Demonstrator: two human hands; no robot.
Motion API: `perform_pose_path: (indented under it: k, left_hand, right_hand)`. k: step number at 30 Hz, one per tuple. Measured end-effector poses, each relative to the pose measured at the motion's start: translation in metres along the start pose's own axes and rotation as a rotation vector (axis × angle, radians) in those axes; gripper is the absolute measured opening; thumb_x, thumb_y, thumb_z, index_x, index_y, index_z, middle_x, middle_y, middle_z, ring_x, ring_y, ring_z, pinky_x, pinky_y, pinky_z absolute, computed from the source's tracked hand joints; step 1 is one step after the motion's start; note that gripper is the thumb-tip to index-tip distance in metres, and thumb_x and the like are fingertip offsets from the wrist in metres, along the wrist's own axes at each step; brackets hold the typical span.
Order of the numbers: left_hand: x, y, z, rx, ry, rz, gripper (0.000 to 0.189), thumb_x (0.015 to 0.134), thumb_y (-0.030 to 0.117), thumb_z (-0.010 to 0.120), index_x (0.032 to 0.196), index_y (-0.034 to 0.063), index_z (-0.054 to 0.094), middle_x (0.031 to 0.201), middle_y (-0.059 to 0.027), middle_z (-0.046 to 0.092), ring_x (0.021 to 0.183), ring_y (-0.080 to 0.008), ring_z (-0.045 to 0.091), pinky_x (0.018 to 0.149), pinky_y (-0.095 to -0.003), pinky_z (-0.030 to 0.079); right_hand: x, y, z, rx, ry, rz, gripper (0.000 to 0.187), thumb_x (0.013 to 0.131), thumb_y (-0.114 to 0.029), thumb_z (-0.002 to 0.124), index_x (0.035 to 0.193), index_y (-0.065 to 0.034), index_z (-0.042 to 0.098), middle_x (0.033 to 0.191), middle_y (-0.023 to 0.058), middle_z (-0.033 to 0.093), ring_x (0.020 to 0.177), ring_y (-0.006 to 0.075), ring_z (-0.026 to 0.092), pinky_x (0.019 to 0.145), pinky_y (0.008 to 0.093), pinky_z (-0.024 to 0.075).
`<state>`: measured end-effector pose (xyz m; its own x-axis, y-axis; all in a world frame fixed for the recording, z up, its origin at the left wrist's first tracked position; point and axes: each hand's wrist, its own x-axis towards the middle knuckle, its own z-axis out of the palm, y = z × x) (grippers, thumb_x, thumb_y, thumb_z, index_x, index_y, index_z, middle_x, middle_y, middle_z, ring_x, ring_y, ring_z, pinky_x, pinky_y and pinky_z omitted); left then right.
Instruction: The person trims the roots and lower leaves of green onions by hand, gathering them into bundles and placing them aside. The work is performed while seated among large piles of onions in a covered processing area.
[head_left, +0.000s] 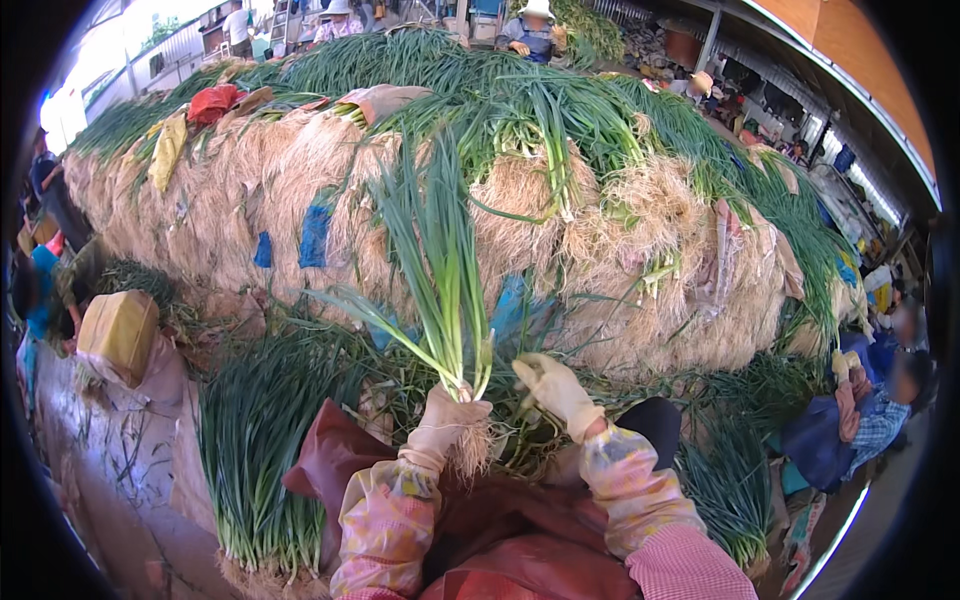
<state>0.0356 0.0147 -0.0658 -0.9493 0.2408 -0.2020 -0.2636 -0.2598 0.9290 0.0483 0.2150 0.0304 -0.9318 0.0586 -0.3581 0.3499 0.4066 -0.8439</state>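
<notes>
A bunch of green onions (448, 300) stands nearly upright in front of me, leaves up and pale roots hanging down. My left hand (444, 421), in a cream rubber glove, is closed around its white base just above the roots. To the right, my gloved right hand (559, 391) is held in the air with the fingers apart and nothing in them. Beyond both hands rises a large heap of green onions (300, 202), its root ends facing me. A dark red apron (517, 540) covers my lap.
Sorted green onions (274, 457) lie at my left, with more green onions (727, 480) at my right. Loose leaves litter the floor. A yellow container (120, 330) stands at far left. One co-worker (877, 420) sits close on the right; another person (532, 34) is behind the heap.
</notes>
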Motion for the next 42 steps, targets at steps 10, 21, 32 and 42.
perform_pose_path:
  k: [10,21,32,42]
  left_hand:
    - [-0.016,0.028,0.009,0.531,-0.097,-0.206,0.05,0.067,0.022,0.087,0.102,-0.0019,0.061,0.086,-0.0083,0.066,0.075,-0.0158,0.06,0.068,-0.0334,0.052]
    - [0.017,-0.037,-0.003,0.241,-0.139,-0.057,0.031,0.08,0.015,0.079,0.102,-0.0025,0.066,0.088,-0.0094,0.069,0.077,-0.0193,0.067,0.067,-0.0316,0.054]
    - [-0.026,0.034,0.006,-0.557,-0.34,-0.24,0.02,0.088,0.012,0.067,0.106,0.0041,0.062,0.072,-0.003,0.056,0.061,-0.0165,0.055,0.055,-0.0278,0.047]
    - [-0.018,0.038,0.01,-0.845,-0.278,-0.136,0.044,0.092,0.02,0.06,0.129,-0.0028,0.054,0.116,-0.0153,0.065,0.108,-0.0274,0.063,0.096,-0.039,0.052]
  right_hand:
    - [0.05,0.004,0.076,-0.857,0.453,-0.634,0.019,0.095,-0.028,0.056,0.092,-0.0096,0.062,0.077,0.0098,0.063,0.06,0.0293,0.065,0.052,0.0404,0.0518]
    - [0.052,-0.003,0.088,-1.094,0.338,-0.707,0.032,0.094,-0.039,0.055,0.091,-0.0093,0.065,0.067,0.012,0.063,0.058,0.0283,0.065,0.05,0.0404,0.0503]
    - [0.117,-0.081,-0.104,-0.72,0.86,-0.129,0.056,0.089,-0.041,0.067,0.127,-0.0029,0.055,0.106,0.0178,0.068,0.095,0.0301,0.067,0.079,0.0402,0.055]
    - [-0.003,-0.01,0.038,-0.232,0.405,-0.746,0.019,0.092,-0.031,0.066,0.092,-0.0118,0.065,0.073,0.0103,0.068,0.058,0.0221,0.068,0.055,0.0354,0.0535]
